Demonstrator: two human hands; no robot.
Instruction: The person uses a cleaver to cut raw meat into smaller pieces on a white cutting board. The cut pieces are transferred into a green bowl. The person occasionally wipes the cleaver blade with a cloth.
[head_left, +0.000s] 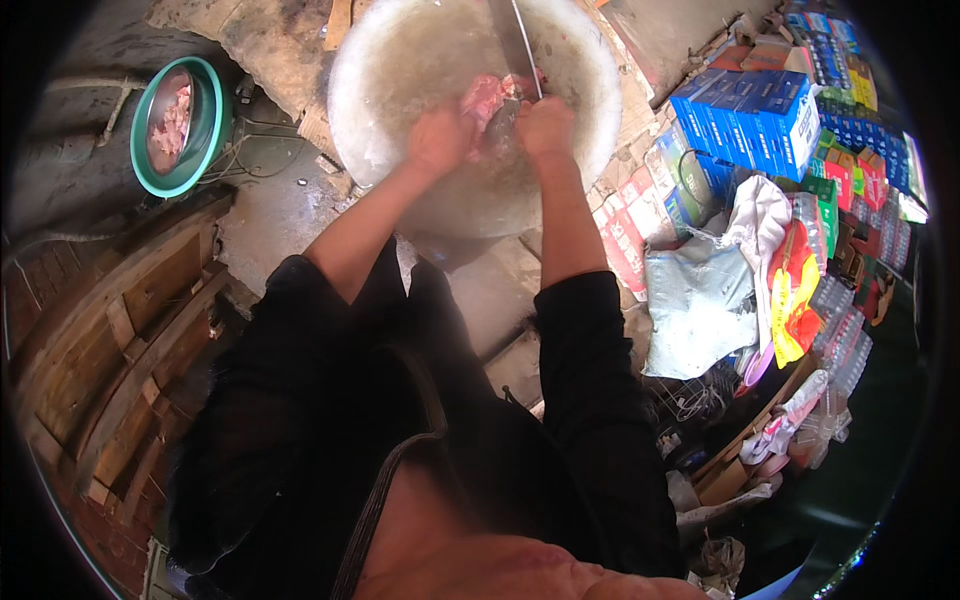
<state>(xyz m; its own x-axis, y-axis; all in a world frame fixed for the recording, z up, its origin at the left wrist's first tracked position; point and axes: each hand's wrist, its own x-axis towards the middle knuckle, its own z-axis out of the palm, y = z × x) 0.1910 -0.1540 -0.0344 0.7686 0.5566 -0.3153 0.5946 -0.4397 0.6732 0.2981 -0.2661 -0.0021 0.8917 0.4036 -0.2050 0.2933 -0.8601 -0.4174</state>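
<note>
A round, pale chopping block (390, 82) stands before me, its top stained greyish brown in the middle. My left hand (441, 139), slightly blurred, is closed on a piece of raw pink meat (484, 99) lying on the block. The handle of a large knife is gripped in my right hand (547, 126). Its broad blade (514, 37) points away from me toward the block's far edge, just right of the meat. Part of the meat lies beside the blade near the handle; whether the edge touches it I cannot tell.
To the left is a green plastic basin (140, 146) with several pieces of raw meat (172, 127) inside. Wooden pallet-like boards (131, 330) lie lower left. Blue boxes (742, 120), a pale woven sack (697, 307) and packs of bottles (840, 337) crowd the right side.
</note>
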